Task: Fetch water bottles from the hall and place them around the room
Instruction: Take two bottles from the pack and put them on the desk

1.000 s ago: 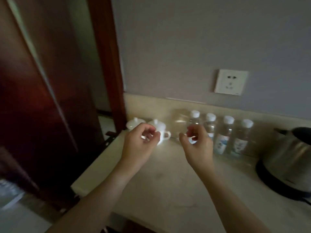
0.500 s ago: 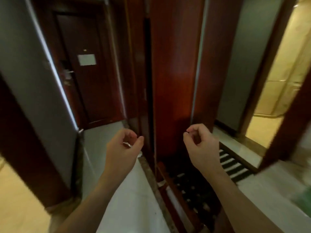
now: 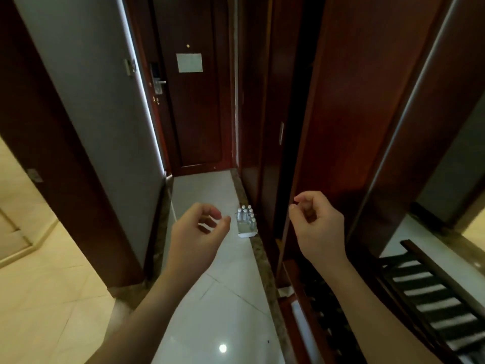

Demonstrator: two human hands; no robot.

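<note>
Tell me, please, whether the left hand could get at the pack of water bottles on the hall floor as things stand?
Probably not yet: the water bottles stand on the floor ahead by the wooden wall, while the left hand is empty and raised. Nothing blocks the way.

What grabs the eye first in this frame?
Two empty hands, left and right, loosely curled and raised mid-frame. Between them, further down the hall, a pack of bottles stands on the white floor against the right-hand wooden wall. At the far end is a dark door with a pale notice on it.
</note>
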